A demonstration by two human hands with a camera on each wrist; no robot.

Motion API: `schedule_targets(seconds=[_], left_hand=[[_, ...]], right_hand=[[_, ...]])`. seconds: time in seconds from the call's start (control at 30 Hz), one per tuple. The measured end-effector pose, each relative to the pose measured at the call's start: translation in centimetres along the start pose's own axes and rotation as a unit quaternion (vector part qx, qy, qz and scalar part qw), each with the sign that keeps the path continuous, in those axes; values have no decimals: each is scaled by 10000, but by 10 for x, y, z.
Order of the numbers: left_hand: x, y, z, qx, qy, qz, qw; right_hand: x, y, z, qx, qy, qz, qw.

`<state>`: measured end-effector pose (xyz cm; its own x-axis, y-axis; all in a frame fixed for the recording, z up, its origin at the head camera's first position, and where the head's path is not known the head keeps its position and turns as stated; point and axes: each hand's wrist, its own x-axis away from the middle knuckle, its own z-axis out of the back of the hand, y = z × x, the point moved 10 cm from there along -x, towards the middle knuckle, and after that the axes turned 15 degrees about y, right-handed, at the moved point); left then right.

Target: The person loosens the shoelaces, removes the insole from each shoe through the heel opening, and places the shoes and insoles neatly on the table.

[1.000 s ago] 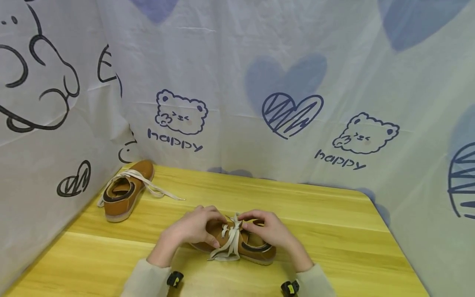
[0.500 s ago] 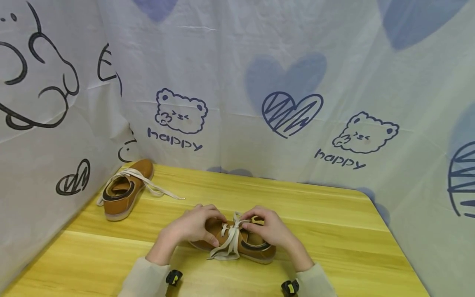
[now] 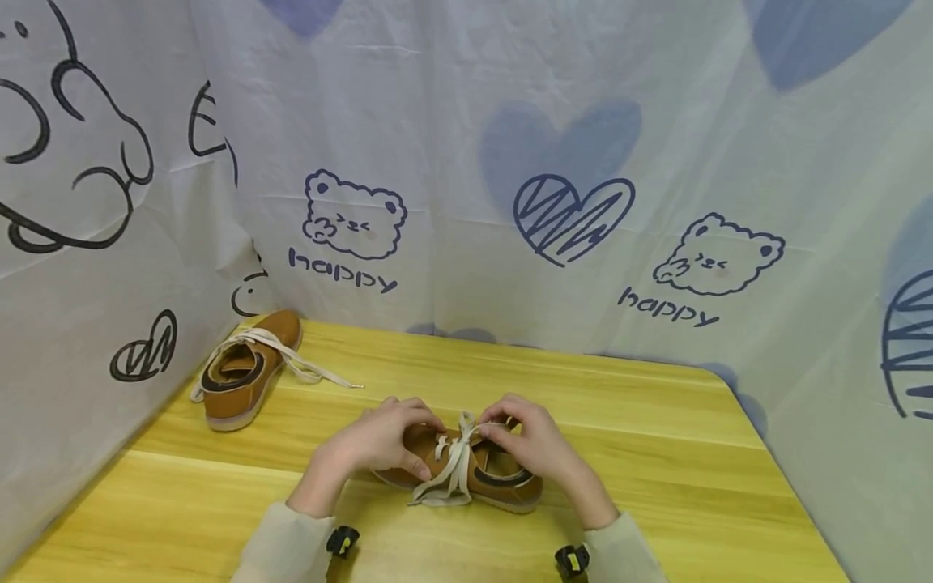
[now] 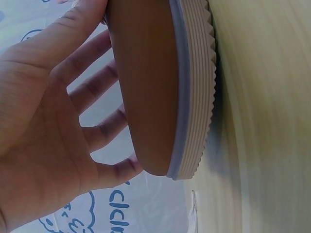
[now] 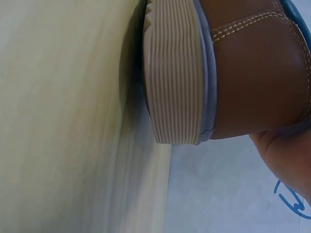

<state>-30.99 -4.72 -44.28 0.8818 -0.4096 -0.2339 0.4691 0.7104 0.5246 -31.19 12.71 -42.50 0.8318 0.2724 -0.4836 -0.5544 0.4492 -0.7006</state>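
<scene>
A brown shoe [image 3: 503,492] with cream laces sits on the table in the head view, toe to the left, heel to the right. My left hand [image 3: 382,441] holds it around the toe, thumb on the near side and fingers along the far side. The left wrist view shows those fingers spread against the brown toe [image 4: 146,87]. Over the shoe's opening, my right hand [image 3: 528,437] pinches a strand of the shoelace [image 3: 459,465] between thumb and index finger. The lace is crossed in a knot at the tongue, and loose ends hang down the near side.
A second brown shoe [image 3: 244,385] stands at the table's far left, its cream laces loose and trailing right. The yellow wood-grain table [image 3: 656,478] ends at a printed white curtain [image 3: 452,267] at the back and sides.
My right hand has shifted slightly right and away from the knot, drawing the lace strand toward the heel. My left hand keeps its place on the toe.
</scene>
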Motion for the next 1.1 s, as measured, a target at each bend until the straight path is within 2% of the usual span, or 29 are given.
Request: schedule_targets(seconds=[0.5, 1.1], left_hand=[[-1, 1, 1, -15, -24, 29, 10000], [1, 3, 3, -31, -66, 69, 9999]], right_hand=[[-3, -4, 7, 44, 419, 179, 9990], [-3, -10, 9, -111, 595, 391, 9974]])
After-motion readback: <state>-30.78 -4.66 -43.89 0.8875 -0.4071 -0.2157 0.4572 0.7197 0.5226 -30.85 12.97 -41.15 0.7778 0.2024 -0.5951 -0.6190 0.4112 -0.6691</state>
